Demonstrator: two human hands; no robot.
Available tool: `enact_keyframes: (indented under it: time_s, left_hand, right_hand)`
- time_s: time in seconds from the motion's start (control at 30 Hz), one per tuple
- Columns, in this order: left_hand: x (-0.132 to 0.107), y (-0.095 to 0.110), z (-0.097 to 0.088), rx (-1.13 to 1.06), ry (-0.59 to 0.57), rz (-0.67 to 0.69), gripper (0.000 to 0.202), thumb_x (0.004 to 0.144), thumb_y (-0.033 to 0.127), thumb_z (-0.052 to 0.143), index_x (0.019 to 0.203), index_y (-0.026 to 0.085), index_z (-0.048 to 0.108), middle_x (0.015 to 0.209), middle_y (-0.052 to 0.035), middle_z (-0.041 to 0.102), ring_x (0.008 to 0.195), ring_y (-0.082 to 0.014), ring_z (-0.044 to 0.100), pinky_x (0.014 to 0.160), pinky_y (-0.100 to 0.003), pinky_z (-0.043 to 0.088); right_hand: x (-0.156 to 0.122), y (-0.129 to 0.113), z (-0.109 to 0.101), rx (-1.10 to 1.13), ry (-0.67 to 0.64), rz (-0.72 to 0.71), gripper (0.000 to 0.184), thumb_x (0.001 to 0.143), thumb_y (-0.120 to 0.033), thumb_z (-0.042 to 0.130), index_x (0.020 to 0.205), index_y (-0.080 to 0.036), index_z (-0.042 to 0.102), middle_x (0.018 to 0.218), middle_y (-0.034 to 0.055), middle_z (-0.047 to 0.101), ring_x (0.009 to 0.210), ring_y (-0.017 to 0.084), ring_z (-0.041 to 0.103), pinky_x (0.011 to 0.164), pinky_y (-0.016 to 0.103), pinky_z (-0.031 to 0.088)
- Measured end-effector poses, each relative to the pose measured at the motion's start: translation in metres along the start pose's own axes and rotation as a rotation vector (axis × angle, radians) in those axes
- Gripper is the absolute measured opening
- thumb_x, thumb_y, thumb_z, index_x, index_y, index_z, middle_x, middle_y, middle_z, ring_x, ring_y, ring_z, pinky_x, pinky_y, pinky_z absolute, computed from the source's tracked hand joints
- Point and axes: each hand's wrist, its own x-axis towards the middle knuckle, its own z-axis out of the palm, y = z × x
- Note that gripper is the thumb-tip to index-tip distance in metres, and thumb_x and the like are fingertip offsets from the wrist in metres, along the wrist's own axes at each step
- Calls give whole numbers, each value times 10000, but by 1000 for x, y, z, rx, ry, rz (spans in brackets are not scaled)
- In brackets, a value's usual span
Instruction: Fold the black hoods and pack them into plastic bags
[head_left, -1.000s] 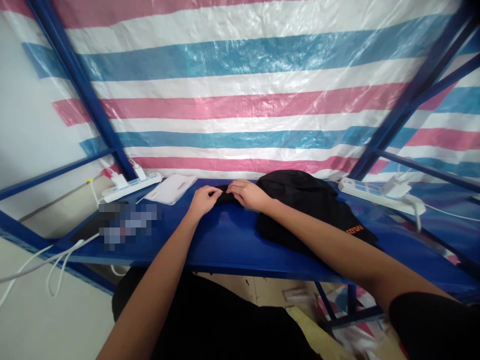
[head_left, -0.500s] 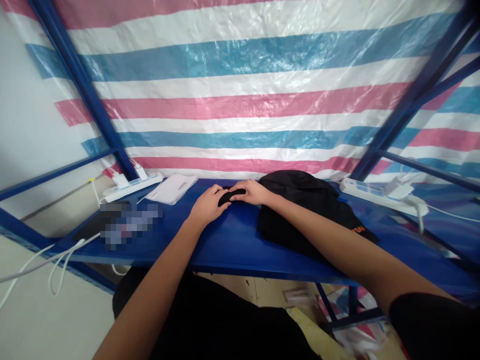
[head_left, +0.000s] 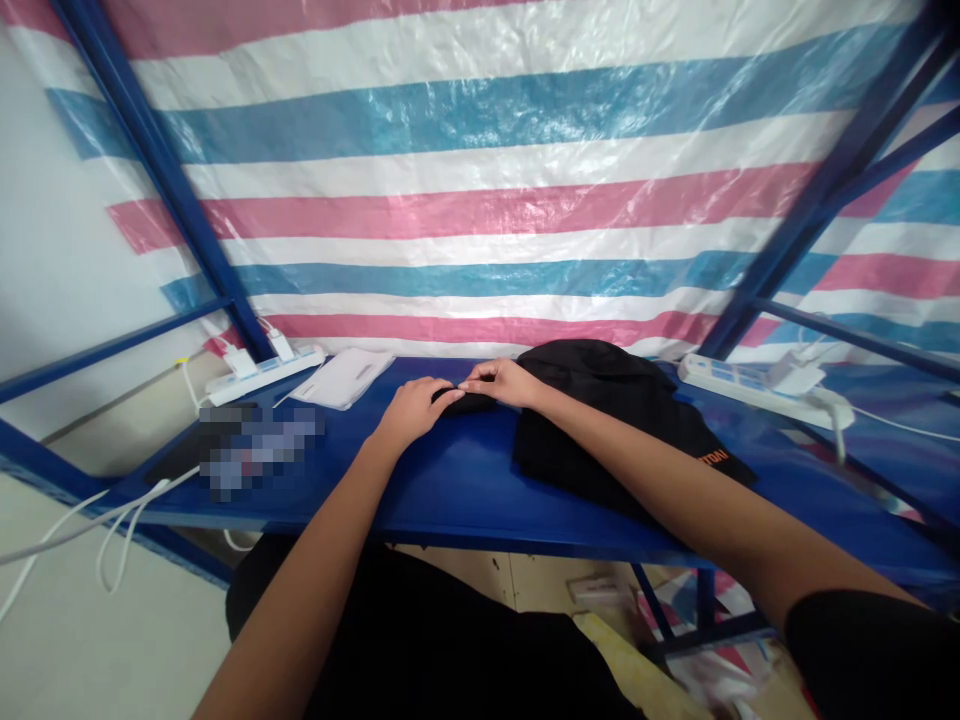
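A small rolled piece of black cloth (head_left: 471,403) lies on the blue shelf (head_left: 450,480) between my two hands. My left hand (head_left: 415,408) rests curled against its left end, fingertips on the fabric. My right hand (head_left: 504,383) pinches the top of the roll with thumb and fingers pressed together. Just to the right of my right wrist sits a heap of black garments (head_left: 607,420) with a small orange print near its front edge.
A white power strip (head_left: 262,372) with plugs lies at the back left beside a white packet (head_left: 343,376). Another power strip (head_left: 757,385) sits at the back right. White cables (head_left: 90,520) hang off the left edge. A striped tarp (head_left: 480,180) backs the shelf.
Both hands have kept working the small black roll, shifting slightly along it. The left hand moved in over its left end and the right hand now pinches it from above.
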Motion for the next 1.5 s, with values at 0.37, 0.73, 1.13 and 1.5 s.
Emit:
enact_keyframes:
  time_s: [0.37, 0.73, 1.13, 1.5]
  left_hand:
    - [12, 1, 4, 69, 30, -56, 558, 1163, 519, 419, 954, 226, 846, 1001, -91, 757, 973, -262, 676, 905, -381, 498]
    - [-1, 27, 15, 373, 116, 117, 431, 1083, 232, 491, 1474, 180, 665, 1368, -154, 703, 1276, -329, 595, 1105, -483, 454]
    - [-4, 22, 7, 250, -113, 27, 818, 896, 378, 710, 1639, 140, 466, 1503, -202, 662, 1340, -406, 655, 1124, -514, 508]
    - [-6, 12, -6, 47, -107, -29, 1042, 848, 340, 799, 1757, 226, 303, 1728, -141, 492, 1523, -379, 566, 1202, -461, 516]
  right_hand:
    - [-14, -5, 12, -546, 77, -407, 596, 934, -531, 849, 1415, -209, 705, 1307, 165, 683, 1229, 345, 661, 1099, 510, 577]
    - [-5, -6, 6, -411, 64, -243, 413, 928, -495, 872, 1202, -200, 778, 1168, 106, 830, 1067, 295, 792, 970, 387, 576]
    - [-10, -5, 14, -162, 20, -36, 559, 938, -633, 787, 1318, -224, 793, 1273, 84, 816, 1148, 304, 772, 1038, 417, 579]
    - [-11, -9, 20, 319, 85, 104, 673, 743, -513, 993, 1315, -227, 780, 1121, 75, 823, 809, 233, 798, 741, 396, 719]
